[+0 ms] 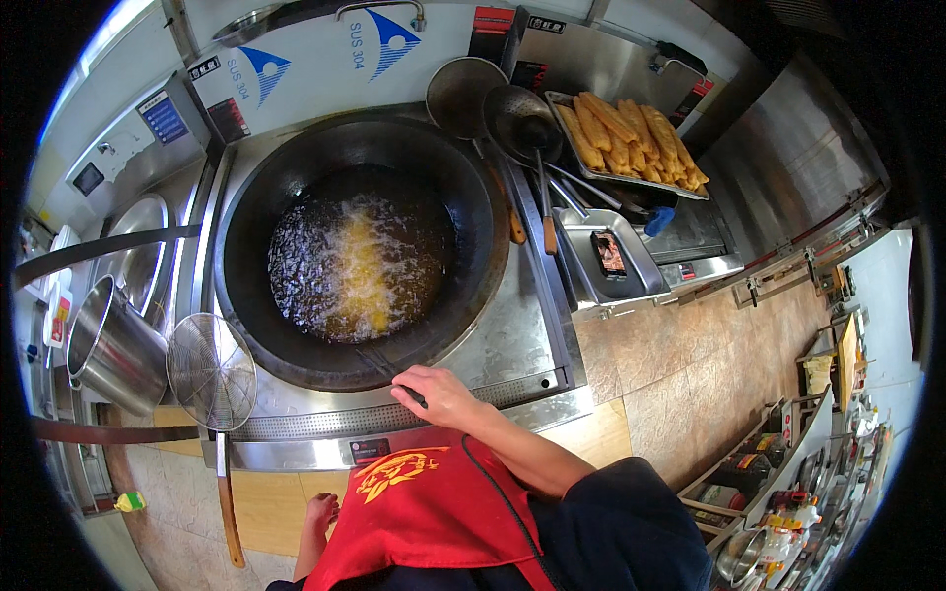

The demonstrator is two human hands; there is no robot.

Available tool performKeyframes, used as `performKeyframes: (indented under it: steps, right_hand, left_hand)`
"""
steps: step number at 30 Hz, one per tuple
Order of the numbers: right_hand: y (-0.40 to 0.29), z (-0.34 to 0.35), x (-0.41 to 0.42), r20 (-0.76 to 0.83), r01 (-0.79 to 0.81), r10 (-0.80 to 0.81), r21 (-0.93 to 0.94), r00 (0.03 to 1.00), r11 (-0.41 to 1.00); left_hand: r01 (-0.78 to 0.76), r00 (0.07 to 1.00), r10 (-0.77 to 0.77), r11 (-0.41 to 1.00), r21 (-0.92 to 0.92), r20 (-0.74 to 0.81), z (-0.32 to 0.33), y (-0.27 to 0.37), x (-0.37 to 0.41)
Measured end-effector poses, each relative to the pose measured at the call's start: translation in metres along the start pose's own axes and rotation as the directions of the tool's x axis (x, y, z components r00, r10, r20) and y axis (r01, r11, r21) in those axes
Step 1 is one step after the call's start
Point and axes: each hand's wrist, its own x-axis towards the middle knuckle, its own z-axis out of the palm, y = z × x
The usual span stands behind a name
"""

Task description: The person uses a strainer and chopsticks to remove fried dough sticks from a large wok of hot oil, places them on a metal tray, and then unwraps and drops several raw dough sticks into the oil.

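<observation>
My right hand (436, 395) is closed around the dark handle of a long thin utensil (378, 362), whose shaft reaches over the near rim of a large black wok (480, 295). Inside the wok, yellow dough (362, 273) fries amid bubbling oil (295, 273); whether the utensil's tip touches it is not clear. Down by the left side of the red apron (436, 510) hangs my left hand (323, 508), its fingers curled and nothing visible in them. A round wire skimmer (212, 369) with a wooden handle lies at the stove's left front corner.
Fried dough sticks (628, 140) fill a metal tray (643, 185) at the back right. Near it are a perforated ladle (517, 122), another round strainer (465, 96) and a steel pan (643, 288) holding a phone (608, 255). A tall steel pot (118, 354) stands at left.
</observation>
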Motion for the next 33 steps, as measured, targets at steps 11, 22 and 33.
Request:
performKeyframes:
  steps: [11, 22, 33]
  right_hand:
    - [0.001, -0.001, -0.002, 0.012, -0.004, 0.004, -0.005, 1.000, 1.000]
    - [0.024, 0.018, 0.028, -0.003, 0.085, -0.085, -0.071, 0.996, 0.994]
    - [0.105, 0.090, 0.129, 0.138, 0.162, -0.135, -0.204, 0.981, 0.965]
  left_hand:
    - [0.003, 1.000, -0.001, 0.999, 0.048, -0.027, 0.001, 0.001, 0.004]
    - [0.008, 0.994, 0.008, 0.989, -0.146, 0.108, -0.011, -0.036, 0.027]
    - [0.040, 0.999, -0.035, 0.920, -0.389, 0.020, -0.024, -0.087, 0.036]
